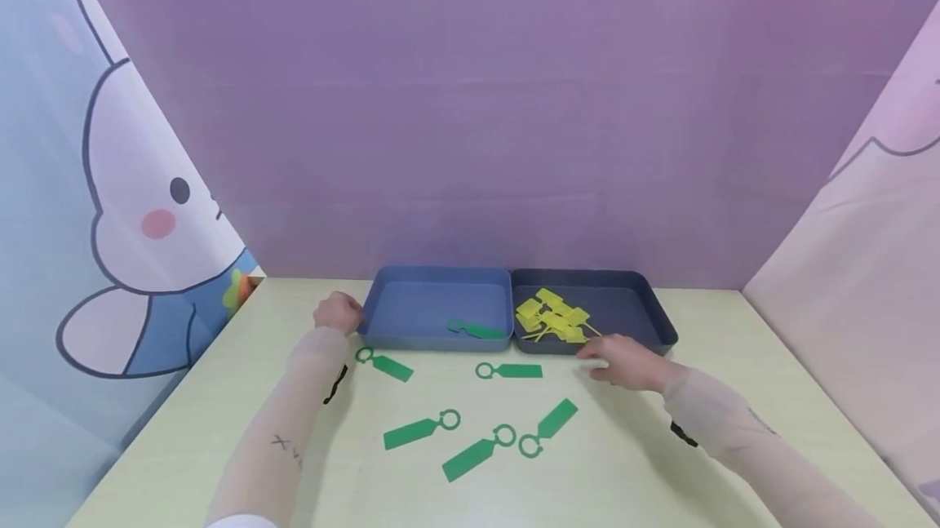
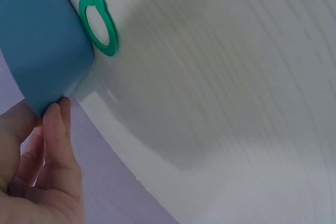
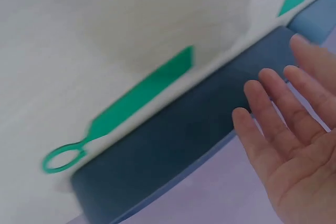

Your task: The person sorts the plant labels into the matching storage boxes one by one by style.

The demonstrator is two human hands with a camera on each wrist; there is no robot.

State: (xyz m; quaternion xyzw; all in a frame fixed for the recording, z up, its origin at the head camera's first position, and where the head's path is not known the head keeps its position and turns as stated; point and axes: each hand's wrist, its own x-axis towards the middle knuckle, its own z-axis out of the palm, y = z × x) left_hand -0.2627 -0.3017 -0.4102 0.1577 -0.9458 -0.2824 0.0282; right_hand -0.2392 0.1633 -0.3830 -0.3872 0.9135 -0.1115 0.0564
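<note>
At the far left corner of the table, my left hand [image 1: 339, 313] pinches the rim of the blue tray [image 1: 419, 303] between thumb and fingers; the left wrist view shows the fingertips [image 2: 54, 114] on its edge. One green tag [image 1: 481, 331] with a ring end lies inside that tray. My right hand [image 1: 627, 362] is at the front wall of the dark tray [image 1: 624, 303], its fingers [image 3: 262, 111] spread and fairly straight, holding nothing. Whether it touches the wall I cannot tell. A heap of yellow tags [image 1: 554, 316] fills the dark tray's left part.
Several green tags lie on the pale table before the trays: one near the left hand [image 1: 392, 367], one between the hands [image 1: 520, 370], others closer to me, such as this tag [image 1: 470, 459]. A purple cloth [image 1: 514, 144] hangs right behind the trays.
</note>
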